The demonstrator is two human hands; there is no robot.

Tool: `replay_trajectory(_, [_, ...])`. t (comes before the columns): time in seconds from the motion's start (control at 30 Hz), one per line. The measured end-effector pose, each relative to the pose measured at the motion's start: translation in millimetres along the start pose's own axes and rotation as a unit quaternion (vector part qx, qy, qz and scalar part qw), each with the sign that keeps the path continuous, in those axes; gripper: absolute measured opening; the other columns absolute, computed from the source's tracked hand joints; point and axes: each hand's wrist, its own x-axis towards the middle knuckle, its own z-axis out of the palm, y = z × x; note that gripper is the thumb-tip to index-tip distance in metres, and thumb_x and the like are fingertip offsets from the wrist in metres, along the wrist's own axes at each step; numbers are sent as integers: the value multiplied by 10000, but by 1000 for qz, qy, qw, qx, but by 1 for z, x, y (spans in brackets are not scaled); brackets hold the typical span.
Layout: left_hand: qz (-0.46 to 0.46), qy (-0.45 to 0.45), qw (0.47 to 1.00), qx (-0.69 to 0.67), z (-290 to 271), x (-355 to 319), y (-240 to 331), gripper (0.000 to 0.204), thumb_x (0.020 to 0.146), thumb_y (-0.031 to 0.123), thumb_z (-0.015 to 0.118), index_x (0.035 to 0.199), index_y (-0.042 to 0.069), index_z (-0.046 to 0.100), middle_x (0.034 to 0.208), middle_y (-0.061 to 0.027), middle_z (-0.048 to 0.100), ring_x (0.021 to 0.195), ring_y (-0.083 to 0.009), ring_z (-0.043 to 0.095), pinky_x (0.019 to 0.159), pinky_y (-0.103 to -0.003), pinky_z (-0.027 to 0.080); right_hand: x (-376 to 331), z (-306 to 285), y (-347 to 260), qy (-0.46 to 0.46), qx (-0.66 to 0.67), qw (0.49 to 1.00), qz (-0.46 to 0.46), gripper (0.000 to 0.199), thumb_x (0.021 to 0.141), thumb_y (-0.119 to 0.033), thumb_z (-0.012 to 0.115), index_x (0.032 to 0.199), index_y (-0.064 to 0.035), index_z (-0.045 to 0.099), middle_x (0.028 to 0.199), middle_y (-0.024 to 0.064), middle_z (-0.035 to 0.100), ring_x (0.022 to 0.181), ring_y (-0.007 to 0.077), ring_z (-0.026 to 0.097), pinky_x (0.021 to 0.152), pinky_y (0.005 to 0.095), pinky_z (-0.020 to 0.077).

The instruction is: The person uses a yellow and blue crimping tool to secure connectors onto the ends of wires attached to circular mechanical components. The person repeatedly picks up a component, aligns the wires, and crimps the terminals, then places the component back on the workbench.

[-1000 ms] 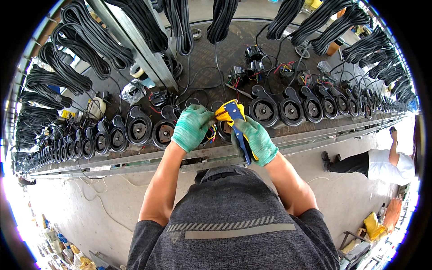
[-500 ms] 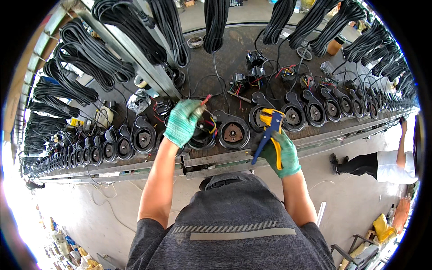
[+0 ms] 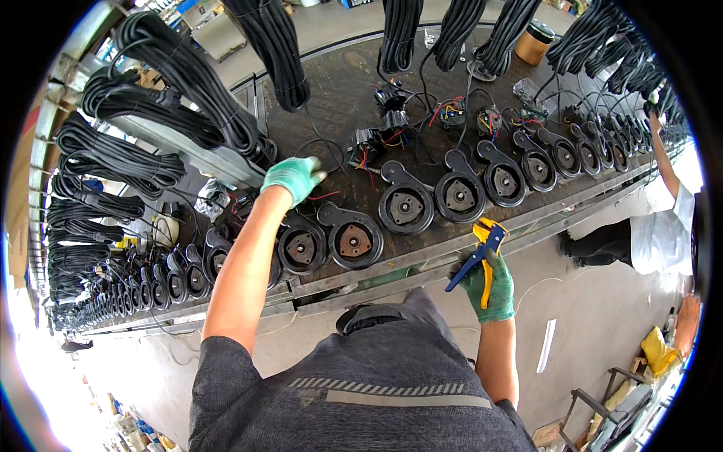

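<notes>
Right now, your right grip (image 3: 489,289) is closing firmly around the blue-and-yellow pliers (image 3: 492,241), gloved fingers curling about the handles. Their head is poking up past your fingers toward the near edge of the worktop (image 3: 346,83), while the blue handle is jutting out to the left of your glove and the yellow one is running down in front of it. Your left grip (image 3: 291,181) is hanging over the worktop, well apart from the pliers, its fingertips pointing to the right. Those fingers are blurring (so I cannot tell how far open they are, or whether they are pinching anything). A red wire (image 3: 325,196) is lying just beside them, below the fingertips in view. Nearer to you, a grey-centred housing (image 3: 300,248) and a brown-centred housing (image 3: 352,242) are sitting side by side. Beyond your left grip, a coiled black cable (image 3: 273,56) is hanging down.
</notes>
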Motion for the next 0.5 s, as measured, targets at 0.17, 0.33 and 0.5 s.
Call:
replay_trajectory(0.17, [172,-25,985,24,35,70,46,352,999,169,556,1342,160,635,1215,-182,684,1146,-393,650,947,-487,515,-6,-20,-14,47,-8,999,-13,348,994,-256,630,1271,-66,539,1035,173,692,925,379,719,830,548,606])
replay_trajectory(0.33, [176,-80,971,140,76,140,51,391,1023,172,486,1387,209,625,1232,-143,703,1108,-359,689,901,-474,550,-14,-43,-23,69,-33,997,-23,433,983,-348,649,1243,-8,582,1032,188,705,919,367,719,848,544,585])
replay_trajectory(0.5, [149,-127,970,144,110,185,41,364,1032,290,494,1340,181,656,1217,-135,721,1091,-368,696,906,-478,546,-22,-62,-29,116,-2,993,-15,411,997,-306,621,1316,-71,512,1044,196,689,896,372,720,821,552,595])
